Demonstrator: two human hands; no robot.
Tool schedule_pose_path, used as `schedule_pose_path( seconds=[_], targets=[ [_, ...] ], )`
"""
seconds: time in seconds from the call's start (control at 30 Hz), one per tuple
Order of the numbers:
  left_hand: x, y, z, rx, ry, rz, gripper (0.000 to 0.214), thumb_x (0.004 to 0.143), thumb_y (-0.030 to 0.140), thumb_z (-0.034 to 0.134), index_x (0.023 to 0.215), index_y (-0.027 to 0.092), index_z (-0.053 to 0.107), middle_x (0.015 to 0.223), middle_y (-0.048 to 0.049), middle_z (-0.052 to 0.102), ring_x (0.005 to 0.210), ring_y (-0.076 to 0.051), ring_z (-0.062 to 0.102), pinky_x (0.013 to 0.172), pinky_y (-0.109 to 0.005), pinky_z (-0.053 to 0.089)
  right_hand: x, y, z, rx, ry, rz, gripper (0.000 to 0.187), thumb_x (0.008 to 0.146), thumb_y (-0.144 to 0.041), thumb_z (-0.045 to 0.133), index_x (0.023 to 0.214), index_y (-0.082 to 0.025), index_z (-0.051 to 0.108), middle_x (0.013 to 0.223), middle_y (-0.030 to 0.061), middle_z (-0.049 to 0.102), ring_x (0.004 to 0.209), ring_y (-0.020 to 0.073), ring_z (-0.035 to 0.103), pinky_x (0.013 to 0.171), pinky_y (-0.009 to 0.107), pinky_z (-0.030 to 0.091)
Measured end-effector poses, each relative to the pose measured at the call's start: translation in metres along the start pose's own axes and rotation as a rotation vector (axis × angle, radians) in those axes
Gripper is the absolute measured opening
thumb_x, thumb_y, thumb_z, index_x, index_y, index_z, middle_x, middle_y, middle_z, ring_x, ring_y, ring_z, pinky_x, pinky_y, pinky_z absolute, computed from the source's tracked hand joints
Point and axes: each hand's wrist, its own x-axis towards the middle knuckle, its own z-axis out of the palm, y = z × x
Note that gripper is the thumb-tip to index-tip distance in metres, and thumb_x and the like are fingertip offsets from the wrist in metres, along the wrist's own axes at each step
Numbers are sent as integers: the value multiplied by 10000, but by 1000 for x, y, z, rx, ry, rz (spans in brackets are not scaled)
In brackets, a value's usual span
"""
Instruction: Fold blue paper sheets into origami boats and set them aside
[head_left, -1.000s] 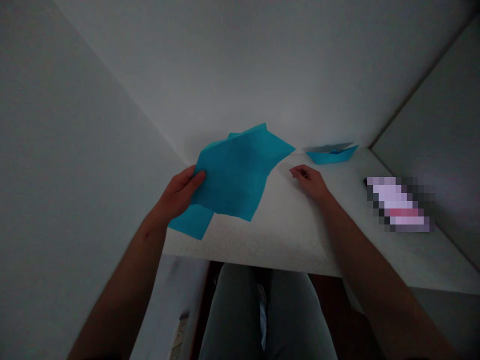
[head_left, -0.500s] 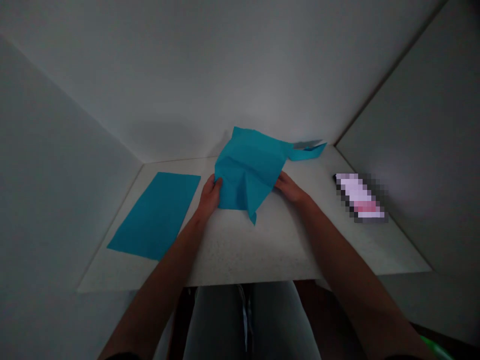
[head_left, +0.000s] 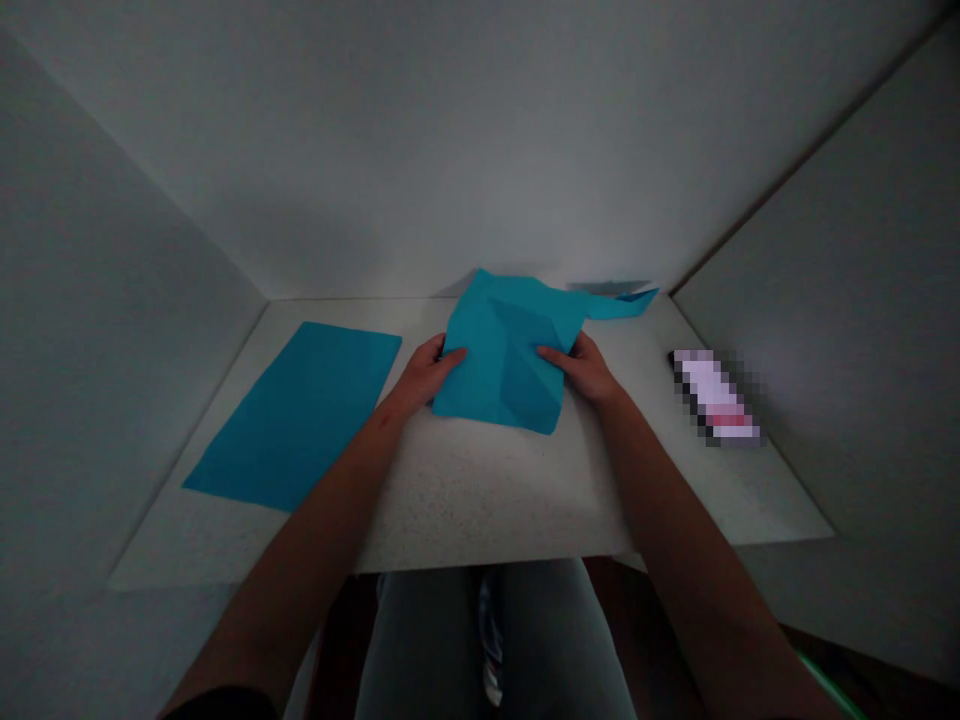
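A creased sheet of blue paper point(head_left: 502, 350) is held up over the white tabletop, its far edge near the back wall. At its left edge my left hand point(head_left: 433, 368) grips it, thumb on top and the other fingers behind. My right hand point(head_left: 585, 365) pinches the right edge the same way, thumb lying on the paper's face. Folds run across the middle of the sheet. Both hands' fingers under the paper are partly hidden.
A flat blue sheet point(head_left: 300, 415) lies left of my left hand. Behind my right hand a folded blue paper piece point(head_left: 626, 304) rests by the wall. A phone with a blurred screen point(head_left: 712, 395) lies on the right. White walls enclose the tabletop point(head_left: 480, 510) on three sides.
The sheet has come down flatter and its drooping front corner has spread out. My right thumb has moved onto the paper's face. The view has shifted slightly.
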Motion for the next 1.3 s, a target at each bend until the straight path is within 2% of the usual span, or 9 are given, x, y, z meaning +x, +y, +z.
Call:
schedule_pose_path(
  seconds=[0.1, 0.23, 0.4, 0.57, 0.67, 0.83, 1.07, 1.2, 1.3],
  targets=[
    [1, 3, -1, -6, 43, 57, 420, 872, 591, 810, 1055, 218, 748, 1032, -95, 808, 933, -270, 764, 810, -389, 654, -2, 0, -2, 21, 26, 51, 707, 688, -573, 1017, 1272, -288, 740, 1344, 101, 813, 1294, 403, 739, 1143, 664, 601],
    [5, 4, -4, 5, 107, 83, 437, 875, 573, 805, 1146, 235, 744, 1008, -73, 785, 886, -229, 736, 747, -337, 610, -4, 0, -2, 49, 33, 83, 691, 650, -551, 1037, 1216, -270, 757, 1299, 103, 829, 1228, 401, 769, 1109, 656, 620],
    [11, 0, -11, 71, 205, 102, 398, 880, 576, 821, 1063, 234, 731, 1080, -81, 782, 975, -238, 751, 839, -360, 611, -1, -3, -2, 47, -59, 44, 636, 663, -518, 1036, 1193, -283, 775, 1297, 79, 831, 1206, 369, 773, 1118, 633, 619],
    [18, -4, -18, 61, 341, 183, 424, 900, 624, 808, 1041, 237, 708, 1091, -95, 797, 1049, -246, 757, 917, -378, 614, 3, -7, -1, 20, -149, 5, 571, 670, -503, 1032, 1130, -289, 772, 1104, 34, 843, 1032, 272, 785, 1041, 519, 645],
    [20, -6, -19, -11, 383, 236, 466, 862, 661, 837, 1005, 236, 710, 1050, -80, 801, 990, -219, 755, 887, -351, 614, 4, -8, 1, -37, -181, 18, 502, 696, -539, 1008, 1046, -272, 768, 985, 22, 816, 909, 227, 749, 934, 442, 644],
    [22, -8, -19, -139, 396, 281, 525, 724, 677, 944, 909, 231, 740, 929, -40, 797, 833, -173, 725, 775, -296, 605, 7, -4, 3, -69, -156, -8, 467, 763, -615, 961, 802, -250, 671, 792, -15, 698, 730, 169, 618, 726, 342, 550],
    [23, -5, -26, -133, 437, 328, 452, 737, 610, 954, 894, 226, 774, 884, -36, 786, 786, -157, 708, 727, -277, 590, 13, 1, 1, -12, -58, -95, 518, 746, -657, 966, 770, -264, 630, 773, -17, 650, 721, 175, 573, 714, 347, 498],
    [23, -6, -30, -63, 366, 296, 429, 765, 597, 933, 900, 222, 774, 869, -40, 783, 742, -156, 688, 690, -279, 577, 14, 1, 0, 7, -39, -81, 529, 747, -641, 972, 764, -260, 606, 673, -52, 565, 629, 141, 487, 617, 306, 415],
    [22, -8, -33, -5, 269, 255, 426, 771, 591, 924, 922, 219, 781, 861, -38, 775, 727, -158, 677, 671, -279, 565, 14, 0, 1, 3, -46, -80, 527, 750, -631, 973, 779, -258, 603, 717, -46, 604, 659, 143, 527, 642, 309, 455]
  ],
)
